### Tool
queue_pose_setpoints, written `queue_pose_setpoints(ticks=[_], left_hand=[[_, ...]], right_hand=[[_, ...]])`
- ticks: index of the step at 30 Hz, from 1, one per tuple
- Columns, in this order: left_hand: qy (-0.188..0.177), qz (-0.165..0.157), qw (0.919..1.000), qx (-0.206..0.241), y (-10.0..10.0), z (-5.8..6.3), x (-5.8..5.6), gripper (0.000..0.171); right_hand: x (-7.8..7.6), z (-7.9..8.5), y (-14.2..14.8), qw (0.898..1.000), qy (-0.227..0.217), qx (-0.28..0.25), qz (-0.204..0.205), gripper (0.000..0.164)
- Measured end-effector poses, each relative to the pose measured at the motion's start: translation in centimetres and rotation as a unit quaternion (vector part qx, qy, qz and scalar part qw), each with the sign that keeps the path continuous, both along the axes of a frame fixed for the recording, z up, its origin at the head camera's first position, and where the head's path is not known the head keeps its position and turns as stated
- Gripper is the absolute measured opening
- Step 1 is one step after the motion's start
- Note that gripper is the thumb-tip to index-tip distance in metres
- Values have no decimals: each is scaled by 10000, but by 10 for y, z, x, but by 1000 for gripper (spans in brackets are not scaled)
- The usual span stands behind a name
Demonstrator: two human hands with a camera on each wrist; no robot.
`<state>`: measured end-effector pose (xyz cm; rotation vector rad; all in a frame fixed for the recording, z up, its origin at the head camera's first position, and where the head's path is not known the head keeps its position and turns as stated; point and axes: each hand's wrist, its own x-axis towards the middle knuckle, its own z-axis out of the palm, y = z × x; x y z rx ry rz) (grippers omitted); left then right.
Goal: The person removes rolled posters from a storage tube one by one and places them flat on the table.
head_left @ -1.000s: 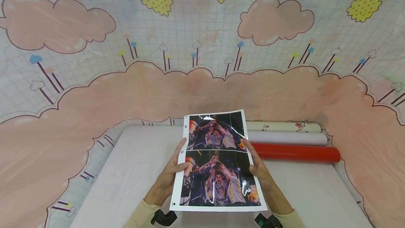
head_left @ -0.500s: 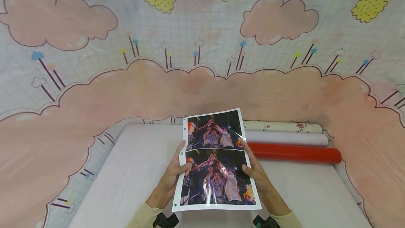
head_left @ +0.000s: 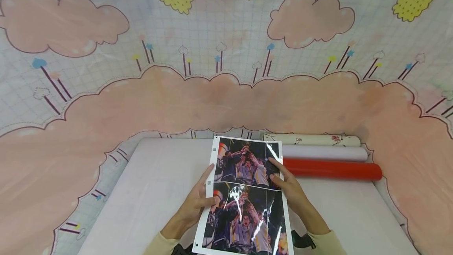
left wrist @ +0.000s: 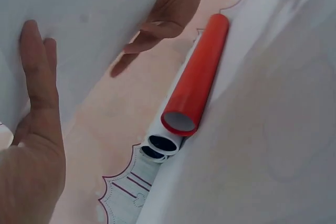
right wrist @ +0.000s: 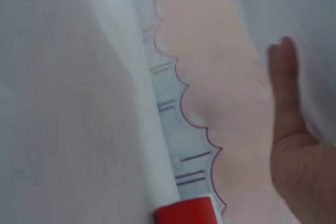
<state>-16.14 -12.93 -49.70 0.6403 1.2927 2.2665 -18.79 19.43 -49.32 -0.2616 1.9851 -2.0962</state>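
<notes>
A glossy printed sheet (head_left: 244,219) carries the same photo twice, one above the other, of people raising their arms. It is held up in the head view, tilted toward the camera. My left hand (head_left: 192,204) grips its left edge, thumb on the front and fingers mostly hidden behind. On the right edge, my right hand (head_left: 295,194) pinches the upper half, with thumb and a finger showing on the front. Its plain white back (left wrist: 94,19) appears in the left wrist view, with fingers of the left hand (left wrist: 39,114) against it.
Three rolls lie side by side at the back right of the white table (head_left: 152,192): a red one (head_left: 332,169), a white one (head_left: 325,153) and a floral cream one (head_left: 315,140). Behind hangs a cloud-patterned cloth (head_left: 226,105).
The sheet has dropped lower and shifted slightly right, its top edge now slanting the other way. My right hand has moved from near the middle up to the upper photo.
</notes>
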Motion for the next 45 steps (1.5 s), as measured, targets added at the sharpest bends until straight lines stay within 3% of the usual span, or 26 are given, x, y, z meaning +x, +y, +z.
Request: queue_pose_setpoints(ticks=[2, 5, 7, 13, 16, 20, 26, 31, 38, 43, 45], left_hand=[[12, -144, 9997, 182, 2, 0, 0, 98], [1, -260, 9992, 301, 4, -1, 0, 99], [91, -294, 9992, 243, 3, 1, -1, 100], [299, -493, 9979, -303, -4, 6, -1, 103], [304, -690, 9966, -344, -5, 7, 1, 102], [351, -714, 9966, -212, -2, 6, 1, 99], [214, -192, 9994, -187, -2, 2, -1, 94], [-54, 265, 9996, 110, -5, -3, -8, 87], [-526, 424, 9964, 503, -2, -4, -10, 80], [-661, 431, 9960, 413, 1, -2, -9, 81], [-720, 403, 9959, 375, 3, -1, -9, 82]], right_hand=[[1, 0, 0, 9974, -120, -708, 107, 60], [2, 2, 1, 9851, -165, -1659, 429, 60], [2, 4, 3, 9787, -25, -1961, 613, 60], [-3, 10, 13, 9851, 219, -1648, 449, 61], [-4, 13, 16, 9843, 8, -1690, 502, 59], [-4, 16, 16, 9759, -318, -2076, 594, 57], [2, 9, 8, 9782, -300, -1912, 756, 57], [9, 5, -2, 9765, -197, -1864, 1068, 56], [12, 2, -14, 9452, -233, -2914, 1456, 52], [6, -1, -17, 9402, 441, -2968, 1611, 52], [3, -3, -19, 9442, 555, -2846, 1563, 53]])
